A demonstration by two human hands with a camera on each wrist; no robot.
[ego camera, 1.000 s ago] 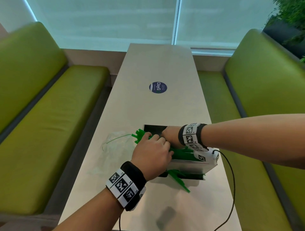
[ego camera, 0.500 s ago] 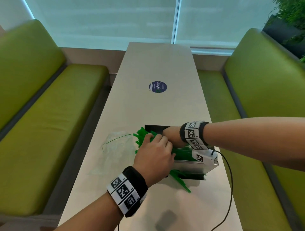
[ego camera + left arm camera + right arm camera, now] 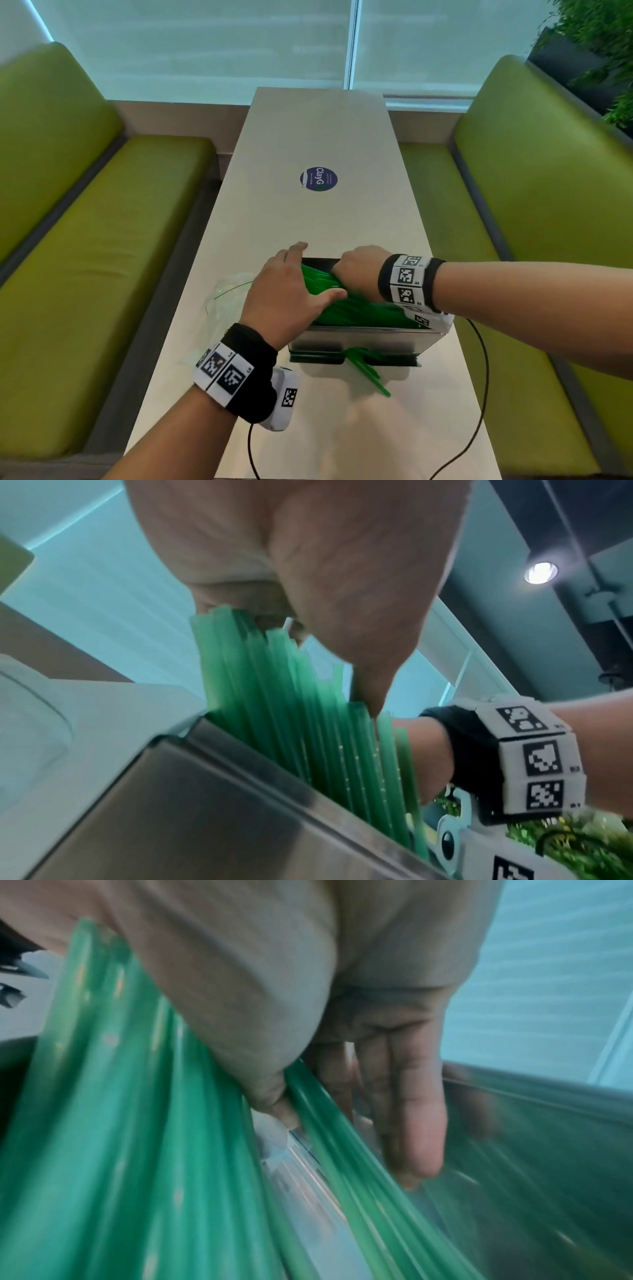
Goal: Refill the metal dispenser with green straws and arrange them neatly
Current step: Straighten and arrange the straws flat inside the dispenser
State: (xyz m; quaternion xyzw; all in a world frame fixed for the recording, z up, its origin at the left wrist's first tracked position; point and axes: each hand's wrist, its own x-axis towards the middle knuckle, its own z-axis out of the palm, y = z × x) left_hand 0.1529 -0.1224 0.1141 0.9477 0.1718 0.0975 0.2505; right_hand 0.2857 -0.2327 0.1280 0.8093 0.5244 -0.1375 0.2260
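I see my left hand (image 3: 286, 291) laid flat, fingers straight, against the straws' (image 3: 346, 308) left ends | right hand (image 3: 359, 270) reaches into the dispenser (image 3: 363, 339), fingers straight among straws | straws lie slanted in its open top | a few poke from the bottom slot onto the table (image 3: 318, 137)

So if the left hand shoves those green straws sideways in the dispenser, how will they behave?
The green straws are thin and smooth, so likely light and prone to sliding. Loosely bundled, they would probably fan apart; some already poke from the metal dispenser.
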